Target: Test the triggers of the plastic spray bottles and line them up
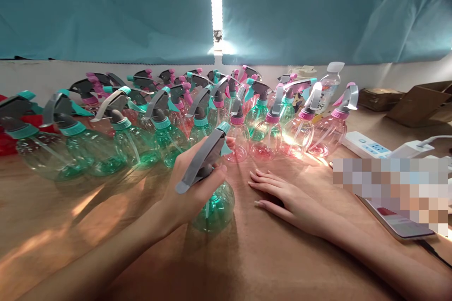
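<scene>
- Bottle (213, 214) of clear green plastic stands close to upright between the near edge of the table (282, 263) and the packed spray bottles (136, 146) toward its far edge; its base seems to meet the surface, though I can't be sure.
- Left hand (196, 197) grasps it around the neck, under the grey spray head (201, 162), thumb in front, some fingers hidden behind.
- Right hand (282, 193) lies palm down on the table, fingers loosely extended and gripping nothing, between the bottle and the phone (391, 218) toward the right edge.
- From where I stand it looks unfilled, so I'd expect it light and rather top-heavy.
- Its walls look thin and would probably give if squeezed; the smooth, rounded body may slip.
- The neck seems the stiffest, surest hold; pressure is best kept off the turquoise trigger (225, 149).
</scene>
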The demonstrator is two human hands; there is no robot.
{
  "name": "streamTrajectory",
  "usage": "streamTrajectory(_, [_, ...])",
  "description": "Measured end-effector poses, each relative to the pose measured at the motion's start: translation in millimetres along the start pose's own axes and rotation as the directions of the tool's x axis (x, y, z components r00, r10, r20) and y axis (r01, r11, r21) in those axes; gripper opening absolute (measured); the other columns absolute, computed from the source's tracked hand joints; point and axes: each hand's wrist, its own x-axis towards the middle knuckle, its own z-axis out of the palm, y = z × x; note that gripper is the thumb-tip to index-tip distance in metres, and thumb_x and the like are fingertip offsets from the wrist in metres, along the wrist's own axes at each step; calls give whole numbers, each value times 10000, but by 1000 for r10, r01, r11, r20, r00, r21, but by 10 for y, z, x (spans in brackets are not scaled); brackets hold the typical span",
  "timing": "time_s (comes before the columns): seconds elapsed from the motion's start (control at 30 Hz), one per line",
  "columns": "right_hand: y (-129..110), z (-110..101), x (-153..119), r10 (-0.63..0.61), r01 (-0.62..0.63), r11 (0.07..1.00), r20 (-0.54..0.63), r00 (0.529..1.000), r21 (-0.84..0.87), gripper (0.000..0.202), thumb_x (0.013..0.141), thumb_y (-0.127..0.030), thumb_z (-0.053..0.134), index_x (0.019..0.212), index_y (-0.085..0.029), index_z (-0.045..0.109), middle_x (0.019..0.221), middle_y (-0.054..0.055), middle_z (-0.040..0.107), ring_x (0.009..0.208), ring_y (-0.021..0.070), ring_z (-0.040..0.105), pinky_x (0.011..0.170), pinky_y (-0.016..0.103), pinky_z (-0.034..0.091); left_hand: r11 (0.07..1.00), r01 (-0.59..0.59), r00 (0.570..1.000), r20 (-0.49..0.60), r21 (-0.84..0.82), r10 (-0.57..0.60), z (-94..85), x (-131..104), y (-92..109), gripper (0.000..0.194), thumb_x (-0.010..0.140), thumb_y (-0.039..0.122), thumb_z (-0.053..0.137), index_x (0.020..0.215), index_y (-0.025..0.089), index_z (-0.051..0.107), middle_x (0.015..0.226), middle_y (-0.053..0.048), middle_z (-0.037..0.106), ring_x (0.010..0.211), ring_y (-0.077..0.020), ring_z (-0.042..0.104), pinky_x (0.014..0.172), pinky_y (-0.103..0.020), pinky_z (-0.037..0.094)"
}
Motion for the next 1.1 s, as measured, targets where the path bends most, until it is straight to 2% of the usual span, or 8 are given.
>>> streamTrajectory(0.13, [-11, -7, 4, 4, -4, 1000, 9, 1000, -12, 485, 963, -441, 499, 1407, -247, 488, 1468, 67, 480, 1409, 264, 341, 1152, 510, 310, 1000, 6, 1000, 0, -23, -6, -1, -1, 17, 371, 808, 254, 531, 1167, 225, 616, 865, -28, 674, 711, -176, 601, 614, -302, 491])
streamTrajectory(0.27, [-13, -10, 4, -7, 7, 1000, -5, 1000, 4, 483, 959, -431, 511, 1414, -272, 481, 1463, 59, 487, 1404, 274, 349, 1147, 517, 315, 1000, 1, 1000, 3, -19, -1, -5, 4, 41, 326, 799, 254, 544, 1108, 226, 646, 1016, -49, 696, 618, -142, 543, 657, -326, 507])
streamTrajectory(0.47, [-20, -13, 5, -9, 9, 1000, -8, 1000, 1, 484, 959, -434, 509, 1414, -273, 479, 1458, 62, 493, 1400, 274, 357, 1144, 520, 318, 1000, 10, 999, -34, 4, -10, 9, -4, 39, 320, 810, 250, 541, 1123, 231, 610, 859, -23, 656, 687, -166, 573, 665, -319, 501])
streamTrajectory(0.7, [-12, -14, 6, -5, 5, 1000, 15, 1000, -20, 493, 965, -442, 492, 1417, -245, 476, 1465, 64, 485, 1408, 264, 343, 1153, 505, 311, 998, 6, 996, -93, 66, 0, 30, -27, 41, 63, 816, 258, 543, 860, 213, 546, 772, 2, 539, 743, -174, 562, 643, -307, 446])
streamTrajectory(0.97, [-8, -15, 4, -1, 2, 999, 24, 1000, -34, 498, 970, -446, 479, 1423, -238, 467, 1487, 62, 455, 1414, 257, 331, 1155, 491, 313, 998, 17, 996, -93, 61, -12, 31, -29, 43, 49, 822, 268, 538, 820, 225, 514, 750, 0, 528, 828, -200, 583, 649, -312, 455])
streamTrajectory(1.1, [-13, -17, 8, -3, 4, 999, 26, 1000, -40, 496, 971, -442, 479, 1418, -229, 474, 1485, 63, 458, 1414, 254, 332, 1158, 489, 307, 999, 5, 996, -91, 54, 0, 32, -26, 39, 54, 824, 262, 541, 830, 215, 515, 738, 12, 496, 765, -175, 564, 626, -297, 436])
